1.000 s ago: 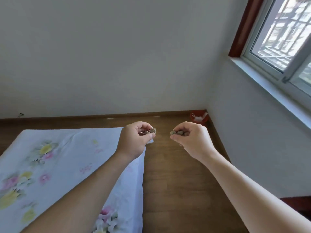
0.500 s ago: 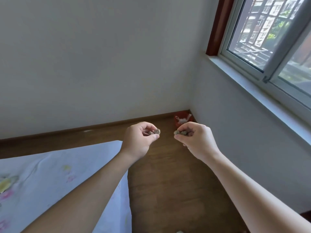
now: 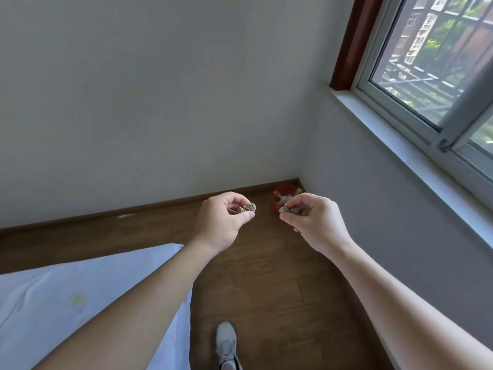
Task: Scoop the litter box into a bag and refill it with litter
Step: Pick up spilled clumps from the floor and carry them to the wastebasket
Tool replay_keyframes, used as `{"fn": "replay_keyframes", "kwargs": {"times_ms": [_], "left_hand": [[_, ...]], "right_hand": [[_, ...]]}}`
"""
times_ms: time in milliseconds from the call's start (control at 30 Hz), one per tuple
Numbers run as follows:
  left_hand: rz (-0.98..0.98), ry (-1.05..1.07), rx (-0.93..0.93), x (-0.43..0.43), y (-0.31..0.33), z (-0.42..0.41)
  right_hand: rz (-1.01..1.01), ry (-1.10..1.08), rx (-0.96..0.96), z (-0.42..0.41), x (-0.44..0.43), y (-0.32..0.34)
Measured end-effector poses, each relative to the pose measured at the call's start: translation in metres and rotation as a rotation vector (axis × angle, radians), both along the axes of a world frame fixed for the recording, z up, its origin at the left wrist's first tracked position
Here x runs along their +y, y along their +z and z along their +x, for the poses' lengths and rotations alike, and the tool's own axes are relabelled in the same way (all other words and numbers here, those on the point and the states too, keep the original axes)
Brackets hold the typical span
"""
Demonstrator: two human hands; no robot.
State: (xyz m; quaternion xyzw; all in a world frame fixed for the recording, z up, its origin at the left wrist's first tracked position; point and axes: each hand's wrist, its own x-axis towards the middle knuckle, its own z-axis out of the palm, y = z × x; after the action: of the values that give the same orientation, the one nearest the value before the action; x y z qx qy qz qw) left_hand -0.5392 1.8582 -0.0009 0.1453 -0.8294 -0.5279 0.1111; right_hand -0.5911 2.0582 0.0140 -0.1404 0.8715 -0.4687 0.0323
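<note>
Litter clump (image 3: 250,207) sits pinched in left hand (image 3: 220,222) grip, another clump (image 3: 287,210) in right hand (image 3: 314,222) grip.

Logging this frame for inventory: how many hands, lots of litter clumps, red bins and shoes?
Hands: 2 (left hand, right hand)
Lots of litter clumps: 2, one pinched per hand
Red bin: 1
Shoe: 1
Total: 6
</note>
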Motion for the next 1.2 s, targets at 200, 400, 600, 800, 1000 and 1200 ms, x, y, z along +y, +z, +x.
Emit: {"fn": "replay_keyframes", "kwargs": {"times_ms": [200, 400, 600, 800, 1000, 1200], "left_hand": [[0.022, -0.103, 0.003, -0.041, -0.011, -0.100], [0.012, -0.228, 0.004, -0.064, -0.015, -0.201], [0.008, -0.333, -0.024, -0.060, -0.021, -0.284], [-0.033, -0.365, -0.054, -0.043, -0.035, -0.374], [-0.106, -0.315, -0.120, -0.033, -0.054, -0.466], [-0.087, -0.321, -0.183, -0.024, -0.083, -0.537]], "right_hand": [[-0.002, -0.106, -0.042, -0.078, -0.037, -0.013], [-0.029, -0.232, -0.070, -0.152, -0.055, -0.017], [0.004, -0.291, -0.076, -0.218, -0.052, -0.029], [0.004, -0.302, -0.063, -0.310, -0.038, -0.051], [0.039, -0.276, -0.042, -0.413, -0.022, -0.072], [0.132, -0.189, -0.071, -0.491, -0.018, -0.095]]}}
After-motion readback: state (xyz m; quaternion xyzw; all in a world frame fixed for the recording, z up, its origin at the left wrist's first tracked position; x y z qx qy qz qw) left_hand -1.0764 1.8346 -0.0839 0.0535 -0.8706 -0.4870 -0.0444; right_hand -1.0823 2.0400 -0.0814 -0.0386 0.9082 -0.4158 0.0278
